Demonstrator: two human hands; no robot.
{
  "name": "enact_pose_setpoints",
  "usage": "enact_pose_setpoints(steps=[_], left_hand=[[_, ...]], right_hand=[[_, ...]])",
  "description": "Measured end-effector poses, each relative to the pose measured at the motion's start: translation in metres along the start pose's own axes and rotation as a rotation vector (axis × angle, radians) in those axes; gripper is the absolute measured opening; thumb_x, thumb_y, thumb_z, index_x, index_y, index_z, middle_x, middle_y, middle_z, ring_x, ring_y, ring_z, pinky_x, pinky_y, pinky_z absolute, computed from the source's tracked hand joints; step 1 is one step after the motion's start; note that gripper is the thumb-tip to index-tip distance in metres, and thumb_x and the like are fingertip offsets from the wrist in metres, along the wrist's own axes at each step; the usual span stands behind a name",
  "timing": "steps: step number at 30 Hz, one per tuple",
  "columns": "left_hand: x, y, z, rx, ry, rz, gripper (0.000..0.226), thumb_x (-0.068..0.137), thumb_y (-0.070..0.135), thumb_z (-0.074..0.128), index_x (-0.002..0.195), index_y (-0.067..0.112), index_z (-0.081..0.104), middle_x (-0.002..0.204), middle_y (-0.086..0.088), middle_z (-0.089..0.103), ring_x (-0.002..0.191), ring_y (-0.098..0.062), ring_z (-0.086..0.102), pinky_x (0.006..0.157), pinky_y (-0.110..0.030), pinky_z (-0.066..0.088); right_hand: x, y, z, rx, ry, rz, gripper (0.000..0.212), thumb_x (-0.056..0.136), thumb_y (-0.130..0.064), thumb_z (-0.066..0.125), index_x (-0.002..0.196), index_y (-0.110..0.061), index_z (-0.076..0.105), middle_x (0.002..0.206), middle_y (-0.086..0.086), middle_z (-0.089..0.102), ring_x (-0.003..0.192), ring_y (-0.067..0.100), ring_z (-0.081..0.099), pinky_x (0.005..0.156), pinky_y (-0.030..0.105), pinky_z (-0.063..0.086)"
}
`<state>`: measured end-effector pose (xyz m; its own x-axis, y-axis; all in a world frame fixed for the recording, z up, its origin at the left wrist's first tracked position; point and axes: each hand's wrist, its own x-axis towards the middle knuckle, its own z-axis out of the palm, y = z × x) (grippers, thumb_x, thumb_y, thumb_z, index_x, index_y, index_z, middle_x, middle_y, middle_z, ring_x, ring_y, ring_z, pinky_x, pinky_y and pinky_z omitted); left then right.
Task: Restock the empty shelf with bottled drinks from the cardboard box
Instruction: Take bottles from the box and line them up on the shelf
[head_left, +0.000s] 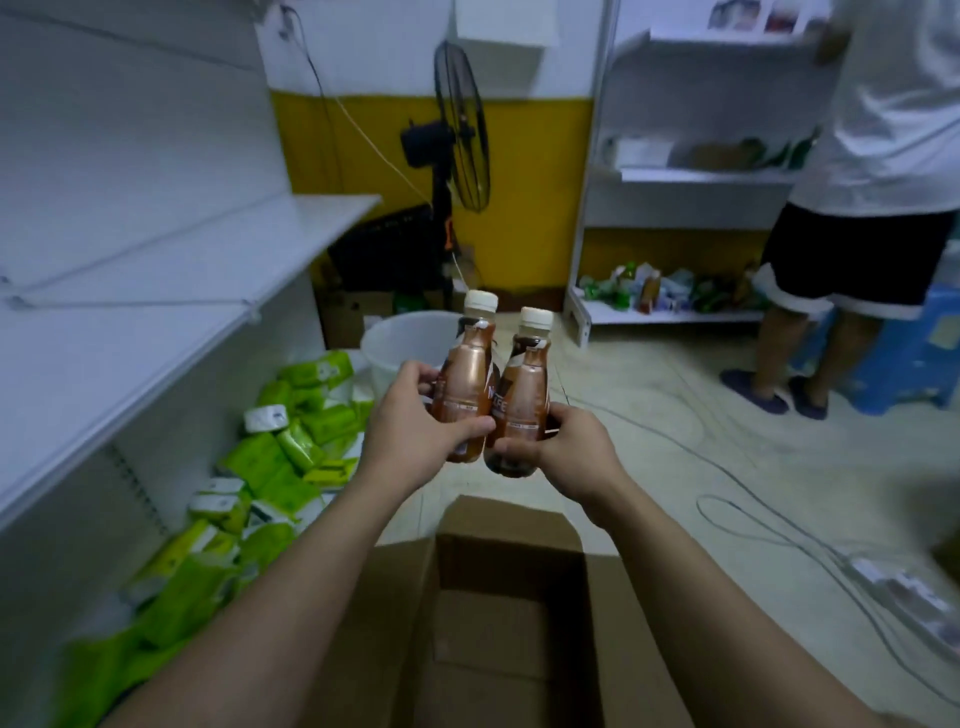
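Note:
Two brown coffee bottles with cream caps are held upright, side by side and touching, above the open cardboard box (509, 525). My left hand (410, 426) is shut on the left bottle (467, 379). My right hand (571, 447) is shut on the right bottle (524, 400) near its base. The white shelf (104, 364) on the left stands bare at about hand height, with another bare board above it. The part of the box interior that shows holds no bottles.
Green and white packs (280, 457) lie piled on the floor under the left shelf. A white bucket (400, 338) and a black fan (462, 130) stand ahead. A person in black shorts (852, 260) stands at the right shelving. Cables (753, 499) and a power strip (904, 592) cross the floor.

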<state>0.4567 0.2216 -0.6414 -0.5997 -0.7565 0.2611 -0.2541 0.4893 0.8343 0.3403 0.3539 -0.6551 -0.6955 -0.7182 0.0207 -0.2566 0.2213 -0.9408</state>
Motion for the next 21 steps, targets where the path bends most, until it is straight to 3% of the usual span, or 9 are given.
enact_pose_setpoints(steps=[4,8,11,14,18,21], left_hand=[[-0.009,0.032,-0.061,0.049,0.159,0.096,0.063,0.061,0.042,0.088,0.106,0.029,0.047,0.104,0.006,0.06,0.091,-0.013,0.06,0.065,-0.02,0.043],[-0.018,0.048,-0.127,0.094,0.279,0.125,0.065,0.064,0.039,0.087,0.113,0.025,0.047,0.101,0.007,0.06,0.088,-0.011,0.059,0.074,-0.025,0.045],[-0.022,0.051,-0.182,0.179,0.352,0.12,0.082,0.064,0.039,0.087,0.13,0.024,0.04,0.115,0.001,0.06,0.099,-0.017,0.061,0.084,-0.033,0.051],[-0.032,0.046,-0.235,0.275,0.379,0.088,0.108,0.061,0.036,0.089,0.147,0.031,0.024,0.113,0.002,0.054,0.099,-0.02,0.06,0.089,-0.038,0.052],[-0.052,0.025,-0.292,0.422,0.416,0.002,0.084,0.055,0.037,0.091,0.128,0.026,0.05,0.115,0.002,0.061,0.098,-0.017,0.06,0.082,-0.032,0.051],[-0.066,0.003,-0.317,0.489,0.487,-0.113,0.074,0.053,0.041,0.091,0.116,0.021,0.058,0.108,0.001,0.063,0.091,-0.015,0.058,0.074,-0.028,0.047]], right_hand=[[-0.011,-0.059,0.016,0.021,-0.032,-0.136,0.041,0.073,-0.024,0.083,0.11,-0.017,0.067,0.094,-0.006,0.073,0.085,0.005,0.068,0.071,0.02,0.054],[-0.014,-0.119,0.045,0.056,-0.088,-0.25,0.034,0.071,-0.023,0.085,0.101,-0.018,0.071,0.089,-0.006,0.075,0.078,0.003,0.071,0.068,0.019,0.054],[-0.013,-0.159,0.081,0.08,-0.144,-0.319,0.036,0.068,-0.021,0.087,0.1,-0.016,0.071,0.086,-0.006,0.075,0.075,0.003,0.071,0.065,0.019,0.056],[-0.013,-0.186,0.128,0.049,-0.18,-0.362,0.042,0.059,-0.027,0.091,0.096,-0.019,0.073,0.086,-0.005,0.076,0.077,0.008,0.072,0.074,0.03,0.06],[-0.019,-0.203,0.194,0.019,-0.241,-0.388,0.053,0.051,-0.031,0.093,0.097,-0.019,0.071,0.086,-0.006,0.075,0.077,0.01,0.072,0.076,0.037,0.061],[-0.031,-0.21,0.236,0.034,-0.272,-0.398,0.061,0.052,-0.024,0.094,0.105,-0.017,0.066,0.09,-0.006,0.072,0.077,0.009,0.068,0.075,0.035,0.06]])
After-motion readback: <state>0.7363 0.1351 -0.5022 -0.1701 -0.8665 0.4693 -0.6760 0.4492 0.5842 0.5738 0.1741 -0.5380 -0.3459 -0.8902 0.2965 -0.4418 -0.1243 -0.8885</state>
